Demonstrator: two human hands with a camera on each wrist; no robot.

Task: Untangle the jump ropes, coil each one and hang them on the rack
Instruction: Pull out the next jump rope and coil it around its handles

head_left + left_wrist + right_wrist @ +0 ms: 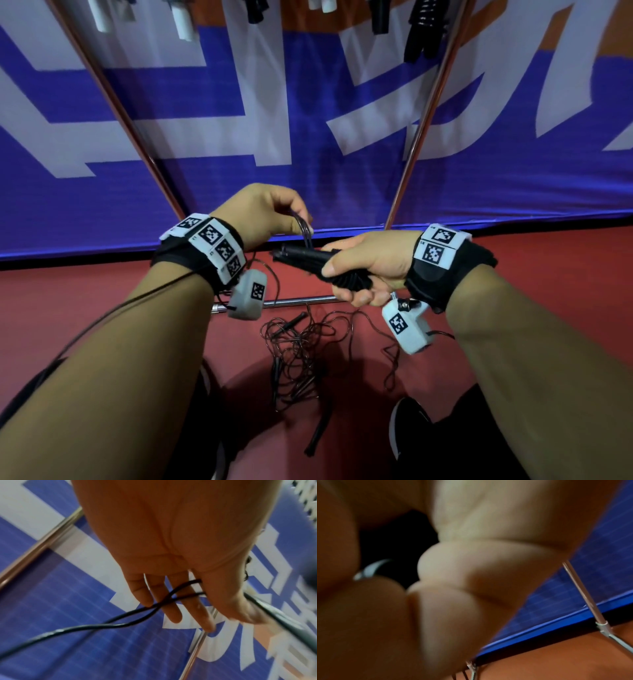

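My right hand (356, 274) is curled tight round a pair of black jump rope handles (298, 255) that stick out to the left. Just above them my left hand (274, 216) pinches a loop of the thin dark cord (303, 228) between thumb and fingers. In the left wrist view the cord (180, 589) crosses my fingers (171, 608) in two strands and trails off down left. The right wrist view is filled by my curled fingers (453, 601) with a dark handle (388, 568) between them. A tangle of more ropes (301, 356) lies on the red floor below my hands.
The rack's metal uprights (421, 113) rise in front of a blue and white banner (239, 102), and its base bar (298, 301) lies on the floor. Black and white handles (424, 27) hang at the top. My shoes (407, 428) stand near the tangle.
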